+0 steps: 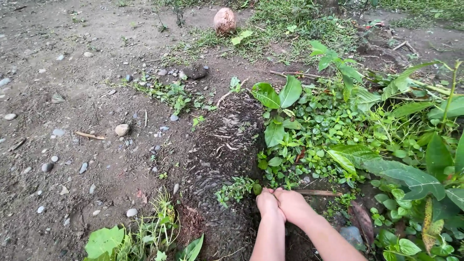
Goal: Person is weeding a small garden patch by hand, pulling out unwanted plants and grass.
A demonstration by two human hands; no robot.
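Observation:
Both my hands reach down together into low green weeds (295, 164) at the edge of a dark patch of bare soil (227, 145). My left hand (267, 203) and my right hand (292, 204) press side by side, fingers curled into fists at the base of the plants. Their fingertips are buried in the leaves, so what they grip is hidden. A thin brown stick (316, 192) lies just right of my right hand. A small tuft of weeds (234, 189) grows just left of my left hand.
Gravelly dirt with scattered pebbles (122, 129) spreads to the left. A round brown coconut husk (224, 21) lies at the top. Broad-leaved plants (411, 174) crowd the right side. A grey stone (352, 235) sits beside my right forearm. Grass tufts (154, 232) grow at bottom left.

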